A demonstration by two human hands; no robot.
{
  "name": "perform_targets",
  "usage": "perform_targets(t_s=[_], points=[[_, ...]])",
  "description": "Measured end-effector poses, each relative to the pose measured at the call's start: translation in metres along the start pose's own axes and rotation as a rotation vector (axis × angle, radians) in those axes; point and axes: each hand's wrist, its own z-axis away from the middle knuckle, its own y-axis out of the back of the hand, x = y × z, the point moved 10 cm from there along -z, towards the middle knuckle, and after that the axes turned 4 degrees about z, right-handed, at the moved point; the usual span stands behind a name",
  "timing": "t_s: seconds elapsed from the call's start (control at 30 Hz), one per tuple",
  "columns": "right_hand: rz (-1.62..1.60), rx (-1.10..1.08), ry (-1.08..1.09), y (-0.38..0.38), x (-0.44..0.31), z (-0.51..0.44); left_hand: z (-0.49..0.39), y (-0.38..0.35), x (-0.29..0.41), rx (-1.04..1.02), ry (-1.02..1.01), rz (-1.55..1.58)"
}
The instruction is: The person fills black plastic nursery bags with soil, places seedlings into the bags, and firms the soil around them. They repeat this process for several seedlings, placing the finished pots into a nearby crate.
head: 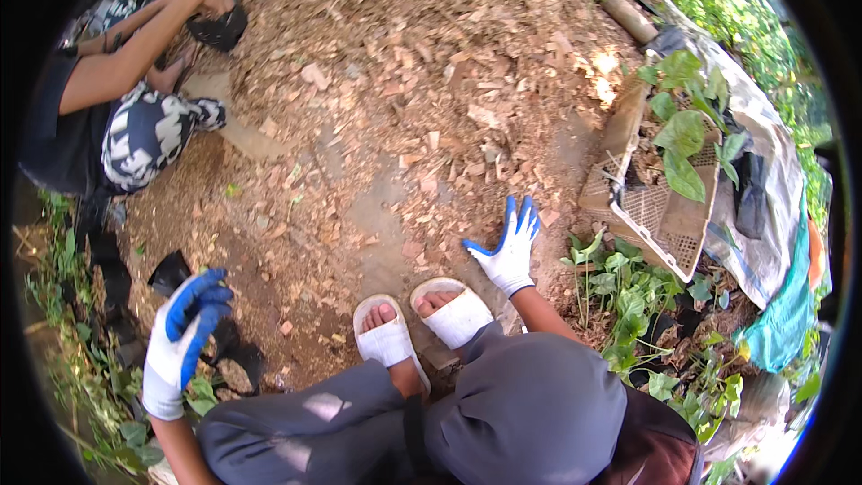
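My left hand (185, 343), in a white knit glove with blue-coated fingers, hovers at the lower left. Its fingers are bent and the thumb stands apart, with nothing seen between them. Just beyond the fingertips is a black plastic nursery bag (168, 272); I cannot tell whether they touch. More black bags (244, 358) lie below that hand, partly behind it. My right hand (510, 250), gloved the same way, is over the wood-chip ground (444, 209) in front of my white slides (452, 313). Its fingers are spread and hold nothing.
At the right, leafy seedlings (630, 289) stand beside a tilted plastic crate (663, 236) with a plant in it. Plastic sheeting (761, 114) lies behind. Across at upper left, a crouching co-worker (114, 87) has their hands at a black bag (219, 25).
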Motion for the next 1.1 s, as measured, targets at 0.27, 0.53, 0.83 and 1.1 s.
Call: perform_targets(t_s=[0.27, 0.53, 0.83, 1.1], points=[[0.156, 0.242, 0.041, -0.030, -0.020, -0.176, 0.036, 0.093, 0.012, 0.433, -0.274, 0.044], [-0.516, -0.025, 0.154, -0.018, 0.049, -0.330, 0.143, 0.177, -0.078, 0.960, -0.231, 0.208], [0.119, -0.274, 0.561, 0.037, 0.047, -0.247, 0.426, 0.188, -0.158, 1.280, 0.022, 0.059], [0.325, -0.332, 0.880, 0.144, -0.142, -0.299, 0.530, 0.055, -0.271, 0.796, 0.856, 0.125]])
